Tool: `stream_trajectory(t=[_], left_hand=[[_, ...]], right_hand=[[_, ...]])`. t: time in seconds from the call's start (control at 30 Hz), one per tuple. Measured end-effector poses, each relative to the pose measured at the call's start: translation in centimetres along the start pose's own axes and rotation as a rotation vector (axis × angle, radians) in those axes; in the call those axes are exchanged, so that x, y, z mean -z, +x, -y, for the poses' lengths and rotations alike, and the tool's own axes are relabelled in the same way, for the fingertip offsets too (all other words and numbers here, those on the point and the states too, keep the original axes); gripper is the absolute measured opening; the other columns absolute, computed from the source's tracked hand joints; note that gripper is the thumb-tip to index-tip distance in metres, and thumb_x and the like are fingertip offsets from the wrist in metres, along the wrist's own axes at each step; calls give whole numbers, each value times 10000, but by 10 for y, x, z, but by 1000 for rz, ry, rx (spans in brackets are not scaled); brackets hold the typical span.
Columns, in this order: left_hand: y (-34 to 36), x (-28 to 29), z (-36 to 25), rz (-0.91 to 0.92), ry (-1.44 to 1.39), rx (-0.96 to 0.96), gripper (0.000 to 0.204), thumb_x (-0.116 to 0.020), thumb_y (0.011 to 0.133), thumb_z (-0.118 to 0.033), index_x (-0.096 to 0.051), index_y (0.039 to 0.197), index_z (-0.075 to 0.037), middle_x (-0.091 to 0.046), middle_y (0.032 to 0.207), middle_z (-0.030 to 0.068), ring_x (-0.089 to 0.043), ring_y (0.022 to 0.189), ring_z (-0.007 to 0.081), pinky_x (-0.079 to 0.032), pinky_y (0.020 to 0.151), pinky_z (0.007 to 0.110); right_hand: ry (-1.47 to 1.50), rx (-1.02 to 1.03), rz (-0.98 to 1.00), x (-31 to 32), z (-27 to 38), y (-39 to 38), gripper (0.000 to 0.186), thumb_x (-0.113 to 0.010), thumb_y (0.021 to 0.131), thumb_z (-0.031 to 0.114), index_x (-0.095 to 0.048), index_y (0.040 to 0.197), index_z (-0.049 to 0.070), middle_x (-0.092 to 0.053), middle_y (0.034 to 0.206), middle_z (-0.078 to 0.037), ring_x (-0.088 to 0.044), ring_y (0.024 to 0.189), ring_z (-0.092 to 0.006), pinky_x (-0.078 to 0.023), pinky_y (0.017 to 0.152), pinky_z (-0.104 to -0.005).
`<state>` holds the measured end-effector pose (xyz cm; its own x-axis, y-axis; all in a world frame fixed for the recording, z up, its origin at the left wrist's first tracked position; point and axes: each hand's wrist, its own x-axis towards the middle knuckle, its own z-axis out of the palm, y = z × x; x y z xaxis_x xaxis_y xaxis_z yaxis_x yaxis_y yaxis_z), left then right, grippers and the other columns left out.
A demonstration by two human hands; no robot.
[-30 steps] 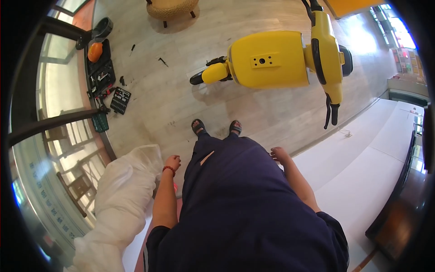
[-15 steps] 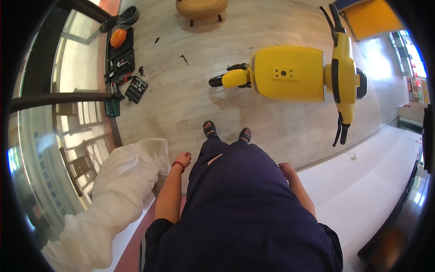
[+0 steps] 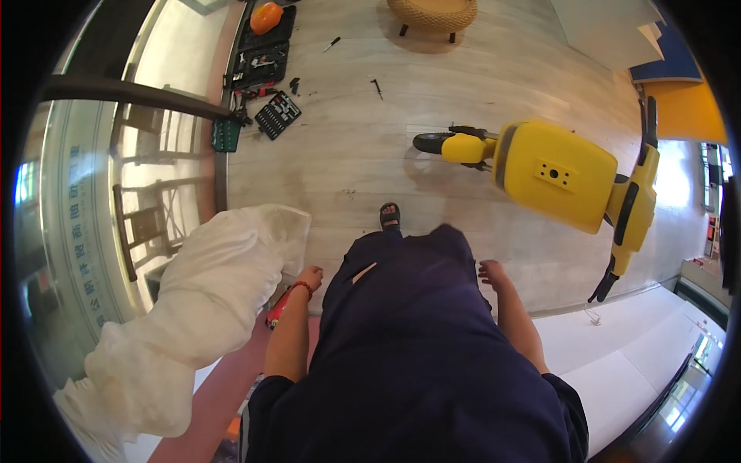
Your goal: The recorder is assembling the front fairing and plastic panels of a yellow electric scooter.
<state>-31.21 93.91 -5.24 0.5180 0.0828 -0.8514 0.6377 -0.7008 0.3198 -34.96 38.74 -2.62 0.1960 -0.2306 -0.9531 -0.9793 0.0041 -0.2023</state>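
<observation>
My left hand [image 3: 311, 276] hangs at my side, past a red bead bracelet [image 3: 303, 288] on the wrist. Its fingers are curled together, and nothing shows in them. Close by on the left is a bulky thing under a whitish translucent sheet [image 3: 224, 278]; I cannot tell if the hand touches it. My right hand [image 3: 490, 272] hangs beside my thigh, its fingers a little apart and holding nothing visible. Ahead to the right stands a yellow scooter [image 3: 567, 174] with black handlebar grips, beyond reach of both hands. One sandalled foot [image 3: 390, 214] shows; the other is hidden.
Toolcases [image 3: 261, 65], an open socket set [image 3: 278, 114] and an orange helmet-like object [image 3: 266, 18] lie along the left wall. Two small dark tools, one a black tool [image 3: 377, 89], are on the floor. A woven stool [image 3: 434, 14] stands ahead. A white surface [image 3: 617, 339] runs at right.
The scooter, stool and tools have shifted right in view. One foot has gone out of sight beneath my raised knee. My right hand's fingers show more; a red object appears beside my left forearm.
</observation>
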Motion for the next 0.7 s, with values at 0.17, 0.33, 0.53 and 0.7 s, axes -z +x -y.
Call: stream_trajectory(t=[0.17, 0.33, 0.53, 0.7], left_hand=[[-3, 32, 16, -53, -151, 116, 282, -473, 789, -196, -596, 973, -21, -620, 775, 112, -608, 628, 180, -483, 577, 297], [2, 40, -1, -29, -345, 191, 293, -473, 786, -196, -586, 982, -9, -619, 785, 108, -608, 645, 174, -484, 572, 283], [21, 52, -21, 14, -208, 105, 318, -456, 774, -192, -584, 1000, -8, -624, 805, 133, -616, 666, 203, -491, 635, 314], [53, 103, -51, 116, -33, 109, 336, -456, 777, -250, -597, 980, -23, -628, 816, 157, -610, 777, 238, -464, 739, 336]], right_hand=[[-23, 101, 110, -38, 48, 11, 288, -486, 808, 208, -530, 1032, 32, -577, 857, -96, -558, 686, -188, -440, 581, -319], [-134, 56, 116, -46, 77, 24, 268, -480, 808, 204, -536, 1005, 30, -581, 834, -94, -556, 657, -188, -442, 555, -326], [-309, -169, 45, -47, 130, 65, 250, -499, 800, 204, -537, 980, 36, -566, 809, -90, -547, 678, -187, -444, 602, -341], [-290, -54, 89, -78, 239, 88, 274, -502, 804, 255, -544, 975, 45, -575, 852, -90, -563, 722, -200, -449, 623, -352]])
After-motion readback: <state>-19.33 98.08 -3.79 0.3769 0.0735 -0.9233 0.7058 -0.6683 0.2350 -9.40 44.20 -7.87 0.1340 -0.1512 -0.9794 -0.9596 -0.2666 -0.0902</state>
